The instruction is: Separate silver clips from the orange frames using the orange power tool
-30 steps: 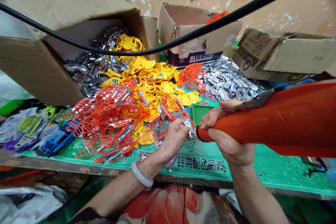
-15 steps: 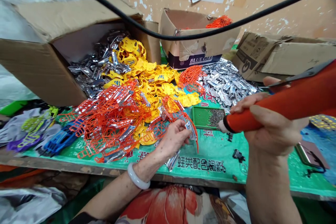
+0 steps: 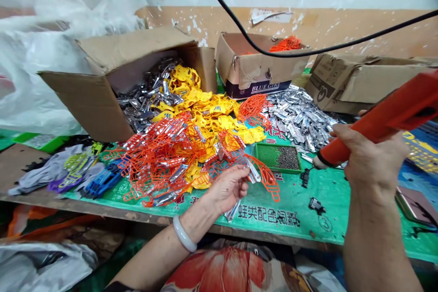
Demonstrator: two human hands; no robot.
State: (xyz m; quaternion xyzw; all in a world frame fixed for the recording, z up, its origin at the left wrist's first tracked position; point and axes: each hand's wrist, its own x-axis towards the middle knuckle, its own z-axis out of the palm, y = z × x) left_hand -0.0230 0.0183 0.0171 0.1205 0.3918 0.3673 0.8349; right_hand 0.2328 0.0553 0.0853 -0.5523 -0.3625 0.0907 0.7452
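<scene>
My left hand (image 3: 230,187) is closed, its thumb and fingers pinching an orange plastic lattice frame (image 3: 269,180) that carries a shiny silver piece (image 3: 253,172). Part of the frame is hidden behind the fingers. My right hand (image 3: 374,159) is wrapped round an orange electric screwdriver (image 3: 362,134), its tip pointing left and down, apart from the frame. Between the hands lies a green tray (image 3: 266,156) with many small dark screws (image 3: 288,159) at its right end. Left of my left hand is a heap of orange frames (image 3: 164,159).
Yellow plastic parts (image 3: 219,121) and silver pieces (image 3: 297,114) are piled behind. Cardboard boxes (image 3: 85,105) line the back. A black cable (image 3: 236,23) hangs overhead. Small black parts (image 3: 317,205) and a flat pinkish case (image 3: 414,205) lie to the right.
My right hand has drawn the screwdriver away from the frame, to the right, uncovering the tray. My left hand still holds the frame, which now points further right. The view has tilted up.
</scene>
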